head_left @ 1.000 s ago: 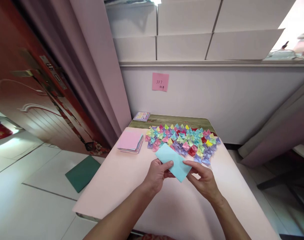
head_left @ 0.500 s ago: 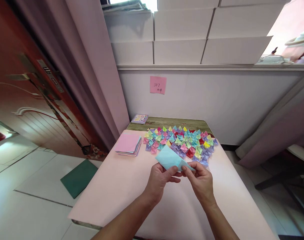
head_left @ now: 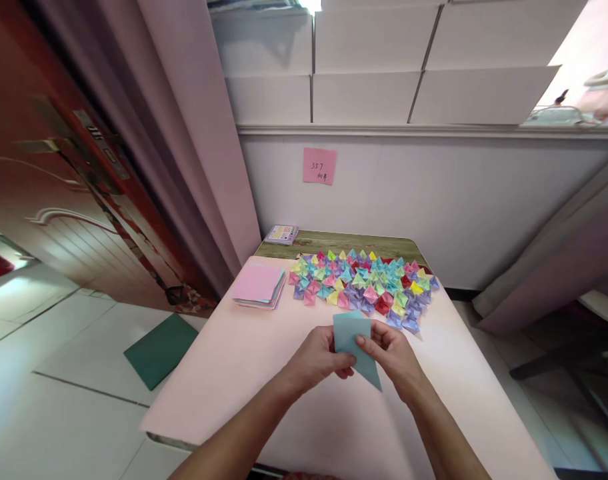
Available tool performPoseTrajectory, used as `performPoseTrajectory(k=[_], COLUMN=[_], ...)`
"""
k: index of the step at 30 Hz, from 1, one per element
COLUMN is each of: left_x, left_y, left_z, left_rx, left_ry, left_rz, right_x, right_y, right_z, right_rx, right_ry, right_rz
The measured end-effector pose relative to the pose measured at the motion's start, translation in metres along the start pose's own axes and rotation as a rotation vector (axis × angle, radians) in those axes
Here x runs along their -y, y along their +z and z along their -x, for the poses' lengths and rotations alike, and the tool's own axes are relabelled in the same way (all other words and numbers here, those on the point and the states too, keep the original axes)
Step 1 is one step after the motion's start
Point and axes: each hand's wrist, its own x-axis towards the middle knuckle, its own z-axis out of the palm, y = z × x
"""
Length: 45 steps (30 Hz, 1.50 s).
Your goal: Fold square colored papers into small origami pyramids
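A light blue sheet of origami paper [head_left: 351,331], partly folded, is held up over the table between both hands. My left hand [head_left: 320,357] grips its left edge, thumb across the front and fingers behind. On the right side, my right hand [head_left: 390,347] pinches the same paper, its thumb pressed on the front face. A pointed corner of the paper hangs down between the hands. Just beyond it lie many small folded paper pieces [head_left: 364,283] in several colours, set close together.
A stack of square paper sheets [head_left: 258,283], pink on top, lies on the left of the pink-covered table [head_left: 224,373]. Packs of paper [head_left: 282,234] sit at the far left corner. A pink note [head_left: 319,166] is stuck on the wall. A green mat [head_left: 161,350] lies on the floor.
The light blue paper has been turned, so a corner that pointed right now points down. Both hands have shifted their hold on it. The view has moved slightly.
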Motion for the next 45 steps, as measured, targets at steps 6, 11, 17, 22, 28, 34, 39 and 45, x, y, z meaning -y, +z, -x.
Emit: performPoseTrajectory(k=[6,11,17,22,28,34,39,45], left_x=[0.003,0.001,-0.006,-0.010,-0.010,-0.008,-0.012,-0.005], left_y=[-0.003,0.000,0.001,0.003,0.003,0.002,0.000,0.000], left_z=[-0.002,-0.001,0.005,0.009,0.010,0.011,0.012,0.009], left_rx=[-0.114,-0.237,-0.249,-0.238,-0.247,-0.269,-0.309,-0.284], left_ry=[0.078,0.106,0.091,0.095,0.138,0.187,0.274,0.275], left_rz=[0.089,0.227,0.220,0.220,0.199,0.016,-0.259,-0.303], right_x=[-0.013,-0.014,-0.007,-0.012,-0.012,-0.010,-0.004,-0.005], right_y=[0.016,0.016,0.005,0.007,0.010,0.005,-0.003,-0.007], right_z=[0.000,0.003,0.006,0.010,0.011,0.012,0.009,0.006], right_rx=[-0.184,-0.259,-0.294,-0.344,-0.355,-0.333,-0.236,-0.246], right_ry=[-0.026,-0.071,-0.295,-0.281,-0.211,-0.225,-0.282,-0.223], right_rz=[-0.151,-0.091,-0.013,0.116,0.146,0.338,0.475,0.410])
